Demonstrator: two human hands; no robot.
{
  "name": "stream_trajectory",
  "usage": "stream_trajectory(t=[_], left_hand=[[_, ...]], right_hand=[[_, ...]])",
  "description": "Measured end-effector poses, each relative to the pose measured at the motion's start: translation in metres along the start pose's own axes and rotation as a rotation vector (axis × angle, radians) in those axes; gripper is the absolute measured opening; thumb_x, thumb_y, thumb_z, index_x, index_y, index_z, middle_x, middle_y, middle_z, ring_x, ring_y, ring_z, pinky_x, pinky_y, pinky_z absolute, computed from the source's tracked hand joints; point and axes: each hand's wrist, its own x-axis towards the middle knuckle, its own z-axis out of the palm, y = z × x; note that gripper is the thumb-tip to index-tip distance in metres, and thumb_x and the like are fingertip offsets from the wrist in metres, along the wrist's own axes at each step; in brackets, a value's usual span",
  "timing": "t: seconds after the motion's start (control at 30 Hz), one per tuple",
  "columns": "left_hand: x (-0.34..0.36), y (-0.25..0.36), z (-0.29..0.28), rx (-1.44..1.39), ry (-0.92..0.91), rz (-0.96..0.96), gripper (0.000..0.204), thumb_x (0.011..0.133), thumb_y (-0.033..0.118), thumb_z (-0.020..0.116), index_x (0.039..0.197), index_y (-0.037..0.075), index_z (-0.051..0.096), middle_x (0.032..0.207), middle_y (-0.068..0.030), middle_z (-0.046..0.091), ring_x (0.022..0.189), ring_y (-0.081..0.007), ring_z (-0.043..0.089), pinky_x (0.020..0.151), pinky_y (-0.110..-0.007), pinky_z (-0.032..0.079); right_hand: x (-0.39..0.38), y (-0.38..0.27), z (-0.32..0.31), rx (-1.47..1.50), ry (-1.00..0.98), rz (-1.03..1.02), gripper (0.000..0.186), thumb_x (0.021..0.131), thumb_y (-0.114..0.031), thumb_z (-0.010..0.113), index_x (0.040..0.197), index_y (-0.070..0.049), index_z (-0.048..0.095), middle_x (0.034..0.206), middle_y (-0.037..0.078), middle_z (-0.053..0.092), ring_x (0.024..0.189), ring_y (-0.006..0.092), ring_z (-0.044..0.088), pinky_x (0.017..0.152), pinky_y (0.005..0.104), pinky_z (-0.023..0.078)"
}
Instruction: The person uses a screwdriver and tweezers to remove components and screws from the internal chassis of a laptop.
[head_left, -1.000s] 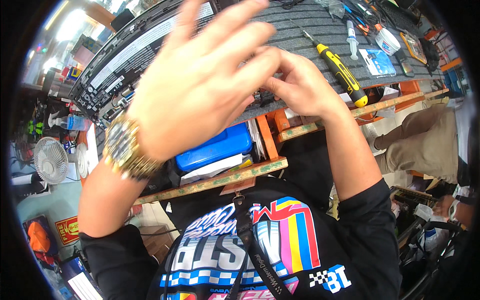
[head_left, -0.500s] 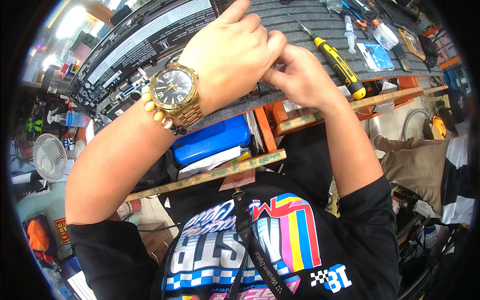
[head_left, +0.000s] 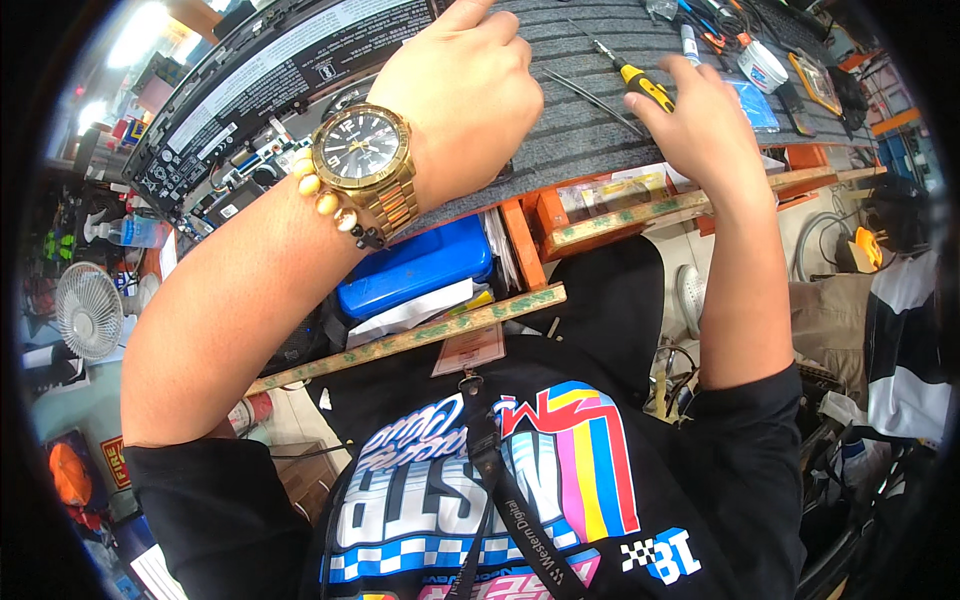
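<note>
The right hand [head_left: 705,125] partly hides a screwdriver [head_left: 645,86] (yellow-and-black).

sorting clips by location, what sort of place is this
Probably an electronics repair bench: what looks like an opened laptop with its battery and circuitry exposed, and a yellow-and-black screwdriver beside it.

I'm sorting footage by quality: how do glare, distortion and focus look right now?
Head view, upper left: the lights flare white; head view, rim: black fisheye border, the black device's outer edge appears bowed; head view, left of middle: the gold watch looks crisp.
</note>
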Motion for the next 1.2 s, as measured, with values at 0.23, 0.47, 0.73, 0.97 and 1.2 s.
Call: stream_trajectory(t=[0.23,0.47,0.73,0.97,1.2], left_hand=[[-0.003,0.001,0.001,0.002,-0.014,-0.034,0.017,0.085,0.017,0.063,0.083,0.007,0.077,0.092,-0.0099,0.07,0.105,-0.0274,0.064,0.124,-0.052,0.033],[-0.002,0.001,0.011,0.013,0.08,-0.077,0.016,0.084,0.017,0.066,0.083,0.007,0.078,0.093,-0.0111,0.072,0.105,-0.0277,0.064,0.125,-0.051,0.032],[0.008,-0.009,0.019,0.043,0.102,-0.107,0.015,0.081,0.017,0.068,0.082,0.007,0.079,0.089,-0.0105,0.074,0.103,-0.0272,0.066,0.121,-0.047,0.035],[0.015,-0.014,0.04,0.021,0.203,-0.134,0.013,0.081,0.016,0.068,0.078,0.008,0.078,0.084,-0.0094,0.073,0.099,-0.0269,0.066,0.118,-0.046,0.037],[0.013,-0.017,0.043,-0.006,0.267,-0.123,0.013,0.079,0.014,0.068,0.075,0.007,0.077,0.08,-0.0095,0.072,0.097,-0.0275,0.066,0.123,-0.049,0.035]], right_hand=[[-0.001,0.005,0.012,0.052,-0.225,0.075,0.049,0.103,-0.037,0.067,0.126,0.005,0.061,0.116,0.029,0.072,0.109,0.0447,0.071,0.094,0.0521,0.057],[-0.047,-0.011,-0.071,0.513,-0.278,0.189,0.044,0.101,-0.034,0.073,0.111,0.008,0.064,0.088,0.023,0.072,0.085,0.0339,0.072,0.078,0.0463,0.053],[-0.103,-0.036,-0.096,0.646,-0.505,0.302,0.042,0.092,-0.032,0.083,0.095,0.006,0.065,0.075,0.02,0.067,0.067,0.0266,0.066,0.064,0.0415,0.05],[-0.106,-0.063,-0.082,0.608,-0.478,0.208,0.047,0.089,-0.035,0.083,0.089,0.009,0.064,0.075,0.028,0.068,0.073,0.0441,0.071,0.068,0.0489,0.053],[-0.11,-0.068,-0.061,0.655,-0.459,0.278,0.049,0.087,-0.036,0.086,0.088,0.008,0.065,0.072,0.027,0.067,0.07,0.0424,0.07,0.068,0.0486,0.054]])
